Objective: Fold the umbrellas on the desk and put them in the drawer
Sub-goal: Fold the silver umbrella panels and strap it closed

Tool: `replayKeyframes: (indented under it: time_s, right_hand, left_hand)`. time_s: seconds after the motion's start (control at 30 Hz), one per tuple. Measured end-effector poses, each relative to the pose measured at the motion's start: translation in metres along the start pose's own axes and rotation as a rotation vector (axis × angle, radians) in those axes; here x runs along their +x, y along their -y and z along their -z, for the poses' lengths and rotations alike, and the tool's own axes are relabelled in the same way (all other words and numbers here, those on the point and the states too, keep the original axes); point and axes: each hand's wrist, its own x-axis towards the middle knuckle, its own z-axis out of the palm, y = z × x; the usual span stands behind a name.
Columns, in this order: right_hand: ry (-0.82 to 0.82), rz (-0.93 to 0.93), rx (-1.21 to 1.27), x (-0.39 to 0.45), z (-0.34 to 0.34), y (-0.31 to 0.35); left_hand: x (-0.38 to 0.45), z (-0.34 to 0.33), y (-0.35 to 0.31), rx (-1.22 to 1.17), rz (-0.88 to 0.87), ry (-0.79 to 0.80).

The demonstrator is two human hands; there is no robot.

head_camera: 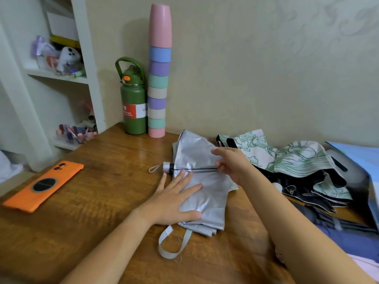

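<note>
The collapsed silver fabric umbrella (202, 181) lies on the wooden tabletop (106, 160). The left hand (174, 201) presses it with straight, spread fingers; the right hand (231, 163) pinches its dark shaft (194, 170).

An orange phone (44, 185) lies face down at the left of the wooden bench (114, 160). By the wall a green bottle (133, 105) stands touching a tall stack of pastel cups (159, 78). White shelves (59, 75) on the left hold small clutter.

Head view, looking down, desk (98, 193) close
</note>
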Motion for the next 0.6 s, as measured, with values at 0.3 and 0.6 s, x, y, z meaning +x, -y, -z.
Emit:
replayKeyframes:
  time_s: [0.3,0.6]
  right_hand:
    - [0.246,0.069,-0.232,-0.071,-0.003,-0.027]
    - [0.256,0.074,-0.334,-0.099,0.018,-0.056]
  left_hand:
    - [0.003,0.006,0.004,-0.471,0.025,-0.259]
    - [0.003,0.015,0.010,-0.505,0.122,-0.753]
